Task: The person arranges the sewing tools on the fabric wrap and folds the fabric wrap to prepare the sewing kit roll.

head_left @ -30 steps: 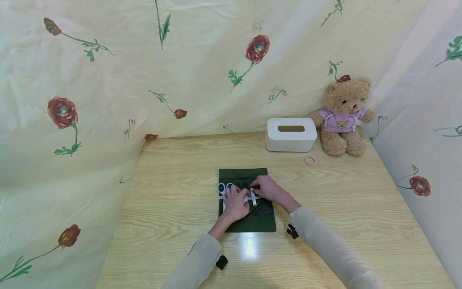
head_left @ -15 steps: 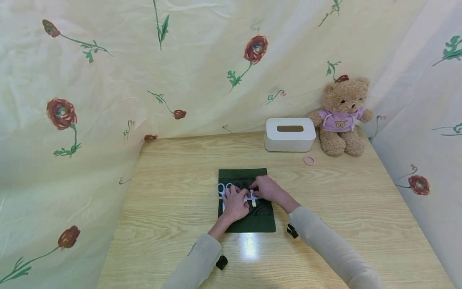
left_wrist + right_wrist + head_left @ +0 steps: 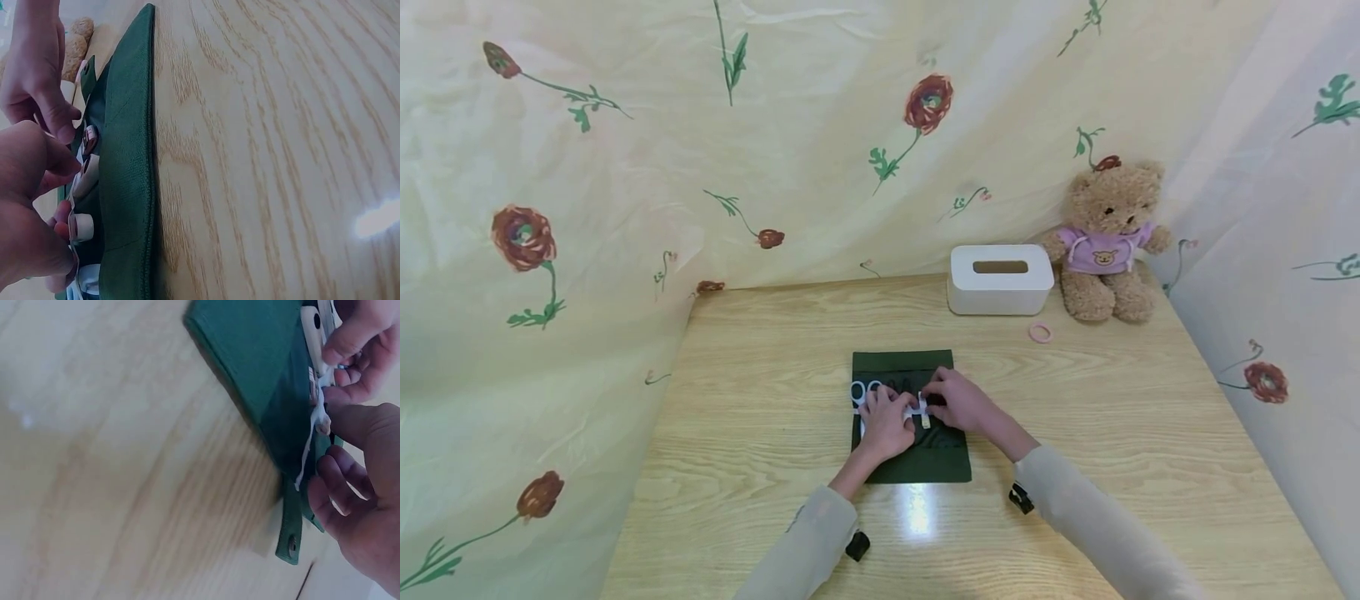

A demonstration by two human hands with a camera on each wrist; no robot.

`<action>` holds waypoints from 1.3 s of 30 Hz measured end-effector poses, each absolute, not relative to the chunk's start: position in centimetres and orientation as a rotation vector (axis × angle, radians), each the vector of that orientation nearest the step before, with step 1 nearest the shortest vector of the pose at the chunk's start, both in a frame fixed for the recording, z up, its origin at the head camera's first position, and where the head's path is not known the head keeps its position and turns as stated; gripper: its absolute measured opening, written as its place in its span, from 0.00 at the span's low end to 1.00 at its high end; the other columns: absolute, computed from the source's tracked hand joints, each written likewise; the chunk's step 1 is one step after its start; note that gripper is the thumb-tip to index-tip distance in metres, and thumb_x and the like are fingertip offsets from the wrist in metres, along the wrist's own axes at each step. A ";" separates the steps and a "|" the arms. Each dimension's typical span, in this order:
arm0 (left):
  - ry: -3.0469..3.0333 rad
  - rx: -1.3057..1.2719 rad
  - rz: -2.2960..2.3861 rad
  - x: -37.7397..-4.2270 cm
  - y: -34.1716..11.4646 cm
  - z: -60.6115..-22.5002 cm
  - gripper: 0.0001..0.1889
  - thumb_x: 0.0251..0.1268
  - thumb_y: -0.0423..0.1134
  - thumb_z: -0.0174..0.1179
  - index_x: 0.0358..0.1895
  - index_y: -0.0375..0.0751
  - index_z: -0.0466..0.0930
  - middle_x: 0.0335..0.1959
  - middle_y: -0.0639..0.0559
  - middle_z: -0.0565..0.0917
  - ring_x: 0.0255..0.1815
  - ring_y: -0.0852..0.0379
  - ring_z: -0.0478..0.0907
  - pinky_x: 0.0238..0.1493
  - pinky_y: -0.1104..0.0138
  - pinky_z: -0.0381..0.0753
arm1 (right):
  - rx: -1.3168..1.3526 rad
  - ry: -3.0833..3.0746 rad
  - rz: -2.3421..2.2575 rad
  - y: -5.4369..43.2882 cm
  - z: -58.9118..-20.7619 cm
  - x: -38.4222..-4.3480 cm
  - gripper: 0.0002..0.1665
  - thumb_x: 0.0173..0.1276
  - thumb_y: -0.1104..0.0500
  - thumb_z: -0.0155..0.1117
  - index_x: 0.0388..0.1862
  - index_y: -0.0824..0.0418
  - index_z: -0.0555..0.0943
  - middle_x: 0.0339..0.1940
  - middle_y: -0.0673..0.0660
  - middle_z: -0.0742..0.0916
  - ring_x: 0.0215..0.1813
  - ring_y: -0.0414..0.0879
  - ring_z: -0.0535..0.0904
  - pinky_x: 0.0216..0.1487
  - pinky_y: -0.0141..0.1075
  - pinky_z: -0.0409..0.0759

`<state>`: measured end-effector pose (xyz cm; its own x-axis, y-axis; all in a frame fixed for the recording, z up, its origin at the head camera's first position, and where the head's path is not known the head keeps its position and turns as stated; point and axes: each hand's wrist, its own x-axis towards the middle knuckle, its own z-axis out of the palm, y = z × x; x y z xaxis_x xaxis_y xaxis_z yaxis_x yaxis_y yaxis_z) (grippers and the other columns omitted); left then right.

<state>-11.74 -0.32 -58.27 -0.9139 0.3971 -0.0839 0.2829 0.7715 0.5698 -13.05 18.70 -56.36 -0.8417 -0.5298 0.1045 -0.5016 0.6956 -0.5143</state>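
Observation:
A dark green fabric tool roll [image 3: 917, 467] lies unrolled on the table, with a white elastic band [image 3: 307, 450] across it. My left hand [image 3: 887, 425] rests over its left half, fingers bent, pinching the band. Light-blue-handled scissors [image 3: 858, 392] sit left of it, partly under the hand. A narrow white item with a yellowish end [image 3: 924, 414] stands beneath the band, between both hands. At the right side, my right hand [image 3: 964, 404] holds the band by thumb and finger. In the left wrist view, a white cylindrical piece [image 3: 84, 227] shows below the left fingers.
A white tissue box [image 3: 1000, 292] stands at the back, beside a teddy bear [image 3: 1105, 250] in a purple top. A pink ring [image 3: 1040, 332] lies in front of the box. The roll's snap strap [image 3: 289, 537] sticks out past its edge.
The right hand and forearm have shifted slightly right, away from the top of the narrow white item. My left hand stays in place on the roll.

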 end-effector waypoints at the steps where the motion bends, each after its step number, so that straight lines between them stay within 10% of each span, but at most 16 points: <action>1: 2.766 0.538 0.850 -11.7 -0.3 -58.2 0.12 0.60 0.31 0.61 0.45 0.50 0.80 0.48 0.46 0.65 0.53 0.42 0.58 0.52 0.44 0.57 | -0.852 2.837 -0.844 18.7 -56.4 -13.0 0.12 0.62 0.66 0.73 0.45 0.68 0.87 0.38 0.58 0.78 0.37 0.49 0.75 0.39 0.42 0.77; 24: 2.783 0.553 0.870 -11.7 -0.4 -58.5 0.11 0.61 0.31 0.59 0.44 0.50 0.80 0.46 0.46 0.65 0.52 0.42 0.59 0.51 0.46 0.57 | -0.908 2.922 -0.840 18.8 -57.7 -12.2 0.12 0.60 0.68 0.74 0.44 0.64 0.88 0.38 0.57 0.80 0.39 0.50 0.76 0.40 0.43 0.77; 32: 2.898 0.800 0.805 -14.2 -0.2 -57.4 0.13 0.69 0.32 0.56 0.52 0.46 0.82 0.53 0.45 0.74 0.55 0.44 0.67 0.53 0.47 0.66 | -1.168 3.081 -0.918 16.9 -57.2 -6.6 0.08 0.57 0.65 0.74 0.36 0.65 0.87 0.37 0.57 0.84 0.39 0.49 0.79 0.41 0.44 0.79; 39: 2.784 1.144 0.264 -18.2 1.4 -56.6 0.20 0.80 0.42 0.46 0.69 0.50 0.74 0.70 0.49 0.69 0.71 0.47 0.62 0.65 0.48 0.64 | -1.380 2.875 -0.634 14.9 -56.6 -1.3 0.17 0.67 0.53 0.69 0.51 0.59 0.86 0.53 0.58 0.85 0.54 0.49 0.79 0.51 0.45 0.76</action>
<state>-18.21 1.37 -56.63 -0.7071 0.7058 -0.0445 0.6849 0.6991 0.2056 -1.32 14.87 -56.63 -0.6349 -0.7267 0.2621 -0.7696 0.5652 -0.2973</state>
